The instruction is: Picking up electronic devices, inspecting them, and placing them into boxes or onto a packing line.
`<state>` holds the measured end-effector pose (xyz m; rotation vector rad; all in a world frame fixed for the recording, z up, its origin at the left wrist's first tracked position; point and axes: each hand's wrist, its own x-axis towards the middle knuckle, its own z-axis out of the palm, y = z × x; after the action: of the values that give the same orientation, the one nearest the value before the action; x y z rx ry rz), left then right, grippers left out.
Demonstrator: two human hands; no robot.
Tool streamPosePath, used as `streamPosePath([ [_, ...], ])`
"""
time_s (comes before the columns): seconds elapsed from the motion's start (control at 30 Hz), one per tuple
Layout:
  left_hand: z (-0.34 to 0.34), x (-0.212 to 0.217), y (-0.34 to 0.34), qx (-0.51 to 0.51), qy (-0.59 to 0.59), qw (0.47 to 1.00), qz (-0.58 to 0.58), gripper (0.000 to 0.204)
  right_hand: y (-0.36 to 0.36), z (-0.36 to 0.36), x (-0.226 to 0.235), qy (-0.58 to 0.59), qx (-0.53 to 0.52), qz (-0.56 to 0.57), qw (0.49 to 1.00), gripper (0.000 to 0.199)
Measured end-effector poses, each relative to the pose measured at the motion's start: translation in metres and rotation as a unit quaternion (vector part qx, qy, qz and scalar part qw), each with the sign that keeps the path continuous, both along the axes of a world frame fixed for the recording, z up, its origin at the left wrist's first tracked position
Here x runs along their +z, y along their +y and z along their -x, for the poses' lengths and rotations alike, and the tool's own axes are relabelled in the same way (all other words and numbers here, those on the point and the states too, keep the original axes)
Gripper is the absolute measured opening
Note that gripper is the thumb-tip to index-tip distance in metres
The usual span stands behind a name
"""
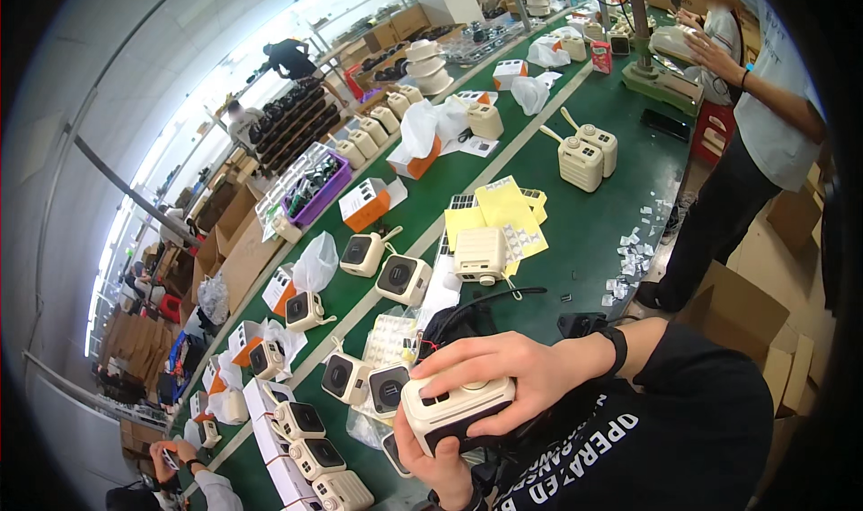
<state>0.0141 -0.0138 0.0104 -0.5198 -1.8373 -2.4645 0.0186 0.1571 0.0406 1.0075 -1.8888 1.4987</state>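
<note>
In front of my chest I hold a cream box-shaped device with rounded corners and a dark side panel, like a small portable speaker. My right hand spans its top, fingers bent over the casing. From below and the near side, my left hand grips the same device. Just left of it lie more such devices, one with a dark square face and another beside it. Beyond my hands, a similar cream device rests on yellow sticker sheets. A black cable runs behind my right hand.
The green workbench carries several devices, orange-and-white boxes and plastic bags. A purple basket sits along the far side. White scraps lie by the right edge. A green press and a co-worker are at upper right.
</note>
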Motion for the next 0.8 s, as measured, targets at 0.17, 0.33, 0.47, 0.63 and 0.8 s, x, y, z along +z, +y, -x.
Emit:
streamPosePath([
  [0.17, -0.003, -0.004, 0.008, 0.109, 0.100, 0.989, -0.027, 0.097, -0.013, -0.011, -0.015, -0.140, 0.014, 0.198, 0.970, 0.088],
  [0.33, 0.008, 0.019, -0.001, 0.018, 0.223, 0.974, 0.028, 0.090, 0.000, -0.022, -0.019, -0.139, -0.030, 0.095, 0.985, 0.082],
  [0.47, 0.030, 0.025, -0.025, -0.027, 0.391, 0.910, 0.136, 0.072, 0.000, -0.026, -0.015, -0.137, -0.027, 0.073, 0.988, 0.077],
  [0.63, 0.032, 0.016, -0.020, 0.013, 0.421, 0.898, 0.126, 0.065, 0.000, -0.027, -0.017, -0.192, -0.014, 0.099, 0.976, 0.075],
  [0.8, 0.029, 0.010, -0.012, 0.007, 0.372, 0.923, 0.098, 0.063, 0.003, -0.025, -0.014, -0.254, -0.023, 0.100, 0.962, 0.077],
])
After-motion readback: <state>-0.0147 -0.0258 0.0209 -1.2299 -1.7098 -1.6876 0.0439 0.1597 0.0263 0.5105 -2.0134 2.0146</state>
